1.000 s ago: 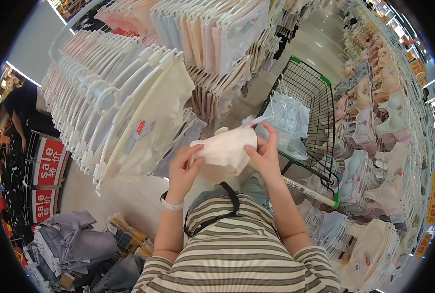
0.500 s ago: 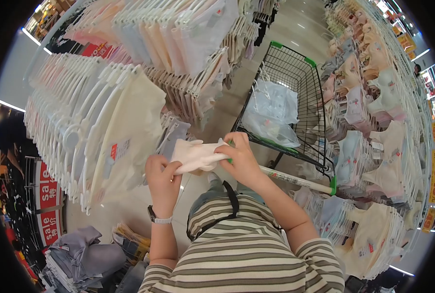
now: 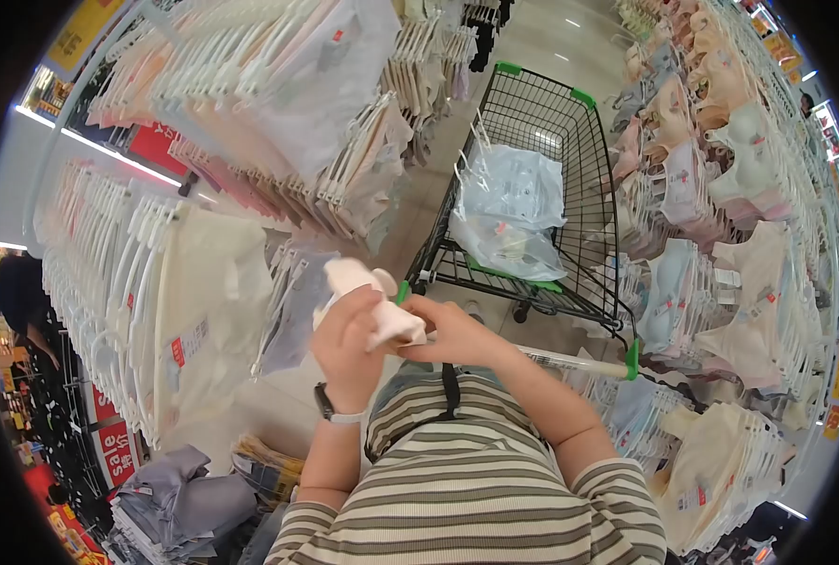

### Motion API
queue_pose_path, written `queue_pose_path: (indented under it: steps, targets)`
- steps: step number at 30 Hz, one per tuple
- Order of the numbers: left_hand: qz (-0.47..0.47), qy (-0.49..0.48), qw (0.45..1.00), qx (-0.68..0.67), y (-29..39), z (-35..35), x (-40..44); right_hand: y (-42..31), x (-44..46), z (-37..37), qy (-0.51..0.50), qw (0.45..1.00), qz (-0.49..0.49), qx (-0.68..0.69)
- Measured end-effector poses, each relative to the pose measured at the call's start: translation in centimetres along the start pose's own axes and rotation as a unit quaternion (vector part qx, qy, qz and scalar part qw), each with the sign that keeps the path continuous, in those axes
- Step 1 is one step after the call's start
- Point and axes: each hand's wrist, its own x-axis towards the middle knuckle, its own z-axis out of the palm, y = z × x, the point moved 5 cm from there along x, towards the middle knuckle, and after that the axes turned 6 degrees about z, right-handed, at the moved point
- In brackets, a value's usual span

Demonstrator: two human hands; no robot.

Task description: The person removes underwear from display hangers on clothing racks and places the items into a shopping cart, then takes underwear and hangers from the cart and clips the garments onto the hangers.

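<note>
Plainly, both hands were on a pale pink cloth (image 3: 394,325), in front of the person's waist.
The left hand (image 3: 346,341) had its fingers closed around the cloth, whose upper end stuck out above them, while the right hand (image 3: 450,330) had its fingers clamped on the opposite edge, the cloth bunched between the two. A dark watch (image 3: 323,402) sat on the left wrist. Ahead to the right stood a wire shopping cart (image 3: 583,99) holding a translucent plastic bag (image 3: 512,188); its pale handle (image 3: 575,364) ran just beside the right forearm. A cream garment (image 3: 214,282) hung on the rack at left.
</note>
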Motion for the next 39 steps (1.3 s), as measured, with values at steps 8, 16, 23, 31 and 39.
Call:
queue_pose_path:
  steps: [8, 16, 23, 31, 39]
  targets:
    - [0.080, -0.057, 0.990, 0.105, 3.0, 6.2, 0.6, 5.3, 0.6, -3.2, 0.072, 0.930, -0.006, 0.360]
    - [-0.088, -0.136, 0.986, -0.046, 3.0, 10.7, -0.7, 2.7, -0.8, -6.5, 0.264, 0.948, -0.116, 0.136]
    - [-0.450, -0.092, 0.705, -0.541, 1.6, 12.3, -1.8, 0.5, -2.1, -7.7, 0.332, 0.877, -0.212, -0.274]
    - [-0.502, -0.032, 0.711, -0.491, 0.3, 12.9, -2.5, 3.6, -5.1, -8.7, 0.202, 0.968, -0.147, -0.018]
    - [-0.444, -0.350, 0.680, -0.466, 3.1, 17.3, -3.9, 8.3, -5.5, -11.6, 0.080, 0.854, 0.006, 0.513]
